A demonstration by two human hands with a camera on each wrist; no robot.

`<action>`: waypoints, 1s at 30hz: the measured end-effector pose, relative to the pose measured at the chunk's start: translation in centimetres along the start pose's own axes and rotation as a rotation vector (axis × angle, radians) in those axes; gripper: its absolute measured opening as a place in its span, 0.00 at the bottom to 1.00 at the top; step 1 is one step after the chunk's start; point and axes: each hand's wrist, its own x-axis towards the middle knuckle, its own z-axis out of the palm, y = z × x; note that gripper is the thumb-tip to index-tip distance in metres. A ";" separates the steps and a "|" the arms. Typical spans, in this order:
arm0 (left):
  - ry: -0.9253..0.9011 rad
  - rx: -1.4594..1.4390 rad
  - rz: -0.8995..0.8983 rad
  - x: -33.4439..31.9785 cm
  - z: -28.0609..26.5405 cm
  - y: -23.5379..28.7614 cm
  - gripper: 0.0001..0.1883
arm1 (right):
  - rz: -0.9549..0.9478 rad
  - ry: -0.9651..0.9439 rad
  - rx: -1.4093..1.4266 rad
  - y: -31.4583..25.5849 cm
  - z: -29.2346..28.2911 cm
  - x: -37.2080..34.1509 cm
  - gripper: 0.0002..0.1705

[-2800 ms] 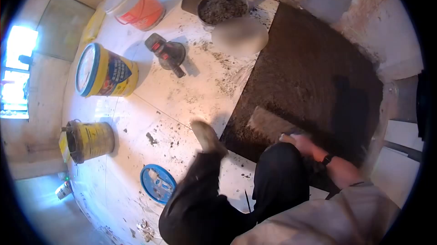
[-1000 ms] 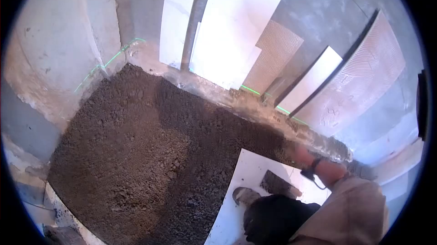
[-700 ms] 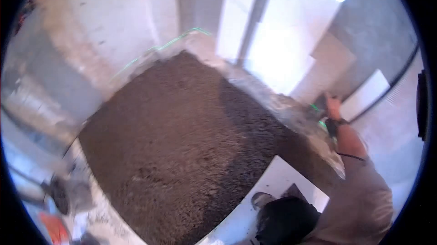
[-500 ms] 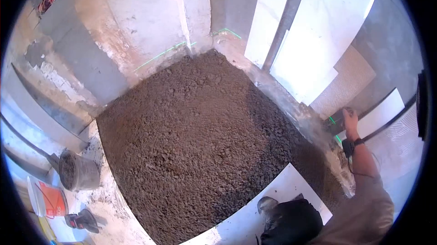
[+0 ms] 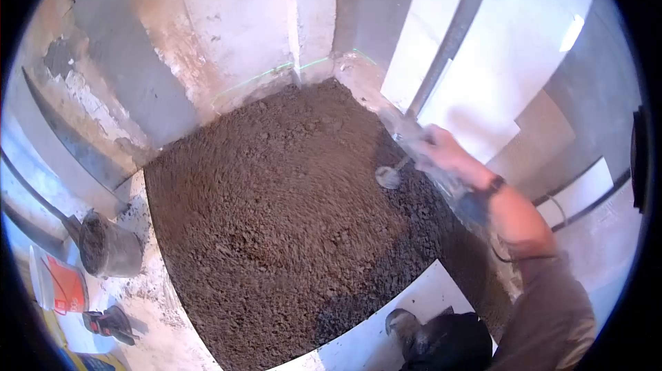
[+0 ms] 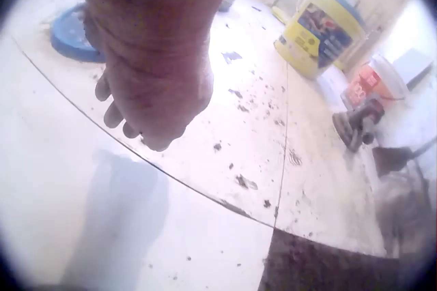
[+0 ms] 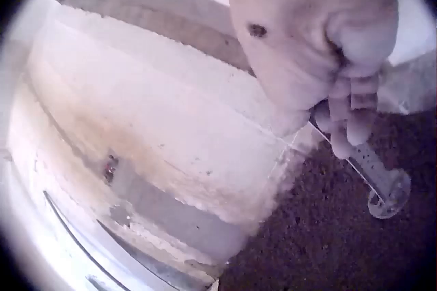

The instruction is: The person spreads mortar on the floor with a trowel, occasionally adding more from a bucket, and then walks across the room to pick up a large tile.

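Note:
My right hand [image 5: 441, 150] reaches over the right edge of a bed of dark, crumbly mortar [image 5: 276, 198]. It grips a tool with a pale shaft and a small round end [image 5: 388, 177]; motion blurs the part at the hand. In the right wrist view, curled fingers [image 7: 358, 124] surround the upper part of this tool [image 7: 389, 192], and its round end overlaps the mortar. My left hand [image 6: 153, 93] shows only in the left wrist view, hanging above pale floor tiles [image 6: 205, 216]. Its fingers are loosely bent and hold nothing. A blue lid [image 6: 75, 35] lies behind it.
White panels [image 5: 503, 47] lean against the right wall. A pale tile [image 5: 420, 295] lies under a foot at the front of the mortar. Left of the bed stand a mortar-filled bucket [image 5: 121, 254], a red-and-white bucket [image 5: 58, 285] and a red-and-black power tool [image 5: 110, 323].
The right hand has moved from the foot of the right wall, leftward and farther over the mortar edge. The pale round-ended tool now shows in it. The head view has swung across the room.

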 end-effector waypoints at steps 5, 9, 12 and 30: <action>0.028 -0.045 -0.047 0.0 1.3 -0.3 0.22 | -0.195 0.067 -0.011 -4.0 8.6 16.3 0.24; 0.049 -0.076 -0.101 -0.8 2.5 -1.5 0.22 | -0.299 0.198 -0.209 -5.9 12.6 26.9 0.18; 0.051 -0.093 -0.141 -1.8 3.1 -2.1 0.22 | -0.469 0.339 -0.252 -3.4 14.8 35.5 0.17; 0.090 -0.166 -0.269 -7.1 7.2 -1.3 0.23 | -0.227 0.077 -0.025 -6.7 19.1 39.7 0.14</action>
